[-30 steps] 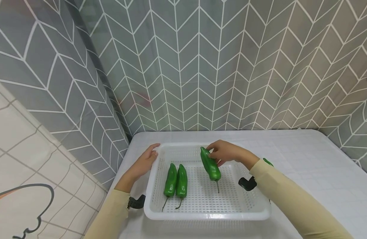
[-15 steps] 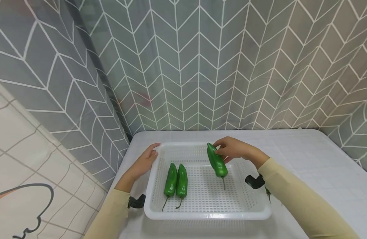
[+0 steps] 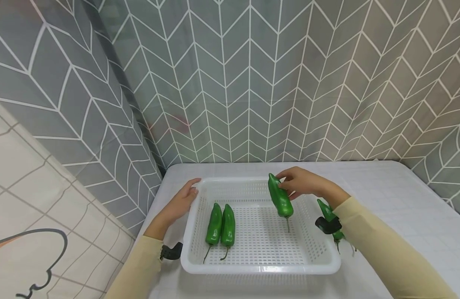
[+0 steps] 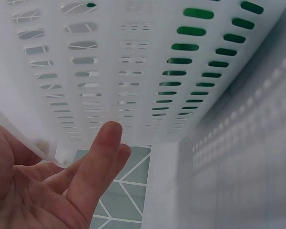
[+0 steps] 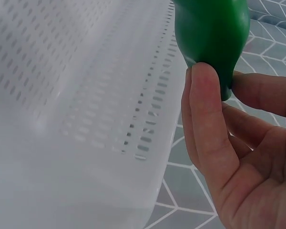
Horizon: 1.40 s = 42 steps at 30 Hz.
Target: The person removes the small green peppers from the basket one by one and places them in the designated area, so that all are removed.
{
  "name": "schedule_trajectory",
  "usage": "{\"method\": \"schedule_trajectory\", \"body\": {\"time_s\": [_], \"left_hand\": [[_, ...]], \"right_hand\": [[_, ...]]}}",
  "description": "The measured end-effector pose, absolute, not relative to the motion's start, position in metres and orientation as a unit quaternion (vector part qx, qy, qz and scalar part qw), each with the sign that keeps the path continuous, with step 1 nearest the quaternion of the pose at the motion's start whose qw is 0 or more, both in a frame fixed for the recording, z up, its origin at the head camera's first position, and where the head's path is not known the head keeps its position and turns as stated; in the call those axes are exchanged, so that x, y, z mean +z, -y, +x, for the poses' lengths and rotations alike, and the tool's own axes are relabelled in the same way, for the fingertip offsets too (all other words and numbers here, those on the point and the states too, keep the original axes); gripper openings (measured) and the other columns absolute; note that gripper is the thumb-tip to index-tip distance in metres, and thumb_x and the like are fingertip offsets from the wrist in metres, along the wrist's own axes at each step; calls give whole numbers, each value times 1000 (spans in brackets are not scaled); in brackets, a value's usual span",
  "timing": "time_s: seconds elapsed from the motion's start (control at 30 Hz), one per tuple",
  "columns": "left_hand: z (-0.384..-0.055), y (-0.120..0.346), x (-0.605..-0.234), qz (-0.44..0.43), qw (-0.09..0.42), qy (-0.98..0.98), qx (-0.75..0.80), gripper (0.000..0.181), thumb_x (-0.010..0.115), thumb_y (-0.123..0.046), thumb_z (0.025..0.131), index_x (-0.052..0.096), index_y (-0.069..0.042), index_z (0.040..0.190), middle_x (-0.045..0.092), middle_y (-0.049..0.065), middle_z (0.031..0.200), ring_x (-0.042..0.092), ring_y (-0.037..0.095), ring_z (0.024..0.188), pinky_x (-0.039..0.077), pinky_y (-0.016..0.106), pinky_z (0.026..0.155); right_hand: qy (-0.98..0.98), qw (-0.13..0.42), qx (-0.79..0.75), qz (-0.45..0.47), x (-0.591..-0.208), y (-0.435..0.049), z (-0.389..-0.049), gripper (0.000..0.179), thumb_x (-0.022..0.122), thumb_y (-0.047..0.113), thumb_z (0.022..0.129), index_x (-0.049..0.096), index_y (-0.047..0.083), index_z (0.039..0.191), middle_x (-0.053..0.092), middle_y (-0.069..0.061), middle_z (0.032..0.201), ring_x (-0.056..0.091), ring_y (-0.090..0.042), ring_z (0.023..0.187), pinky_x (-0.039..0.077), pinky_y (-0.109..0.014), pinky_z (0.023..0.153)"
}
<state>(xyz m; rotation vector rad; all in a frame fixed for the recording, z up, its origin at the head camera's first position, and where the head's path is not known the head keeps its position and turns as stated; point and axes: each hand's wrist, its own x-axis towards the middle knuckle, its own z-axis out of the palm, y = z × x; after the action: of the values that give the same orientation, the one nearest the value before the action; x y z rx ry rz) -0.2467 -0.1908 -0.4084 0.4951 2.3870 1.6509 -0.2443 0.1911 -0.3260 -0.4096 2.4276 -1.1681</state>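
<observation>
In the head view a white plastic basket [image 3: 259,269] with a perforated floor stands on the table. My right hand [image 3: 302,182] pinches a green pepper [image 3: 280,197] by its tip end, tilted stem-down over the right part of the basket. The right wrist view shows the pepper between thumb and fingertips [image 5: 206,78], beside the basket wall. My left hand [image 3: 179,202] holds the basket's left rim near the back corner; in the left wrist view its fingers [image 4: 93,171] lie along the outer wall. Two green peppers, one left [image 3: 214,224] and one right [image 3: 227,226], lie side by side inside.
More green peppers [image 3: 327,211] lie on the table right of the basket, partly hidden by the right wrist camera [image 3: 328,225] and sleeve. A white cloth covers the table [image 3: 383,199]. Grey patterned curtains [image 3: 248,83] hang behind and at the sides.
My right hand has moved right and slightly back with the pepper. More of the peppers beside the basket now shows. The left hand and the two peppers inside have not moved.
</observation>
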Motion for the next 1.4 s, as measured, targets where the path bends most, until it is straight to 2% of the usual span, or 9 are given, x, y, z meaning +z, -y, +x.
{"method": "schedule_trajectory", "body": {"time_s": [0.47, 0.8, 1.4], "left_hand": [[-246, 191, -409, 158, 104, -809, 557, 42, 34, -26, 97, 22, -25, 138, 49, 10, 119, 59, 23, 90, 49, 38, 72], [-246, 191, -409, 165, 101, -808, 557, 45, 33, -26, 97, 20, -20, 139, 48, 11, 120, 58, 24, 92, 49, 38, 71], [-246, 190, -408, 162, 99, -808, 557, 44, 34, -27, 97, 21, -21, 139, 48, 10, 120, 59, 23, 91, 49, 38, 71]], "right_hand": [[-868, 204, -428, -146, -322, -211, -241, 44, 54, 15, 89, 41, -4, 127, 58, -13, 92, 61, -23, 77, 51, -38, 66], [-869, 200, -430, -140, -325, -226, -242, 45, 54, 16, 89, 41, -4, 127, 59, -13, 92, 61, -24, 78, 51, -38, 66], [-877, 189, -421, -131, -322, -246, -233, 46, 51, 16, 90, 37, -8, 128, 57, -15, 94, 60, -24, 80, 51, -36, 66]]}}
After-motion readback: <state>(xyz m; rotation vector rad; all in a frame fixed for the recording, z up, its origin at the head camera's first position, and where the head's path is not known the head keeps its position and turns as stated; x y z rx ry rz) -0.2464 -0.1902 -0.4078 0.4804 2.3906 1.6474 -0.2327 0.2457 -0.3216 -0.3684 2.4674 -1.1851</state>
